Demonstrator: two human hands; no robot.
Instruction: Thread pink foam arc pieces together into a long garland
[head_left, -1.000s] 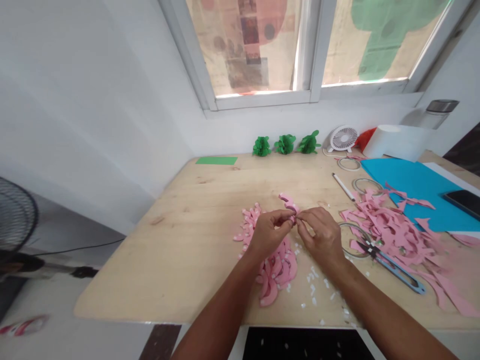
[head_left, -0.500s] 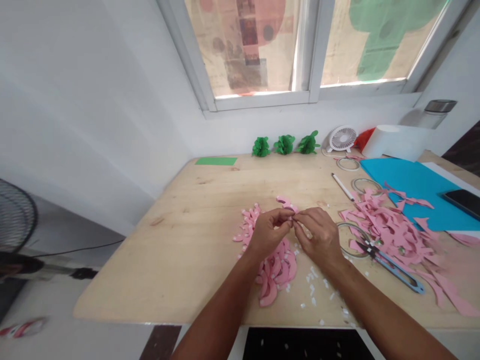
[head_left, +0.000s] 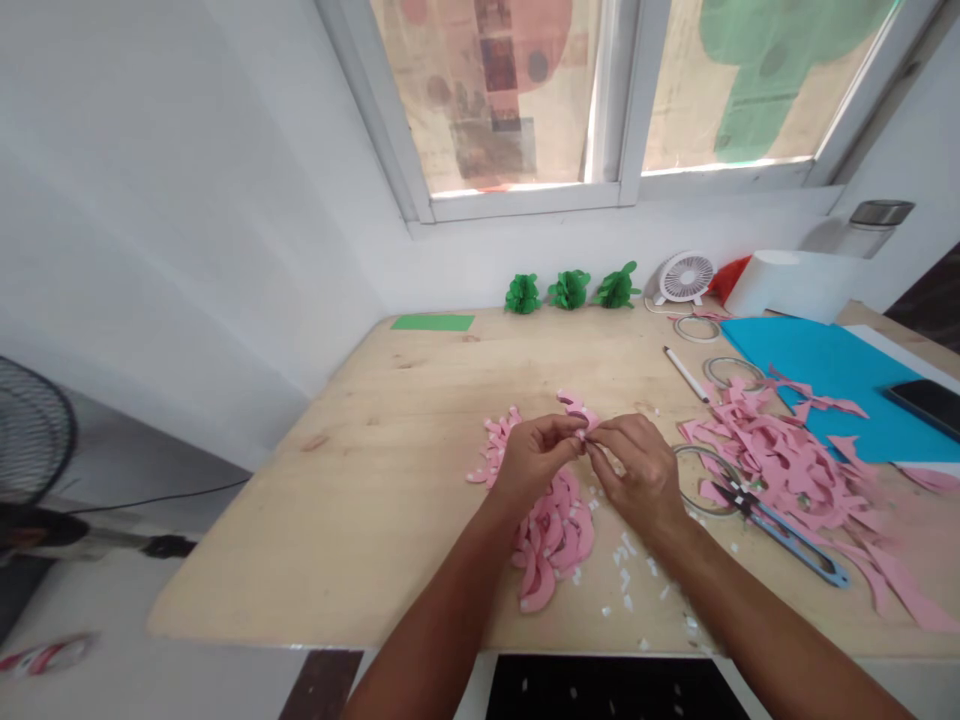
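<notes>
My left hand point(head_left: 534, 458) and my right hand point(head_left: 634, 462) meet over the middle of the table, fingertips pinched together. Between them is a curved pink paper piece point(head_left: 576, 405), its far end sticking out past the fingertips. The left fingers are closed on it, and the right thumb and forefinger pinch at its near end; the exact contact is hidden. Below and left of my hands lies a pile of curved pink paper pieces point(head_left: 555, 540), several with small white bits on their ends. Small white scraps point(head_left: 625, 575) are scattered near my right forearm.
Right of my hands are pink paper offcuts point(head_left: 795, 470), blue-handled snips point(head_left: 795, 545), tape rolls point(head_left: 735, 373) and a white pen point(head_left: 686, 375). Blue sheets point(head_left: 817, 365) carry a phone point(head_left: 926, 405). Green paper shapes point(head_left: 569, 289), a small fan point(head_left: 684, 277) and a green strip point(head_left: 433, 323) line the back.
Both hands stay in nearly the same place. The pink piece between the fingertips has shifted very slightly.
</notes>
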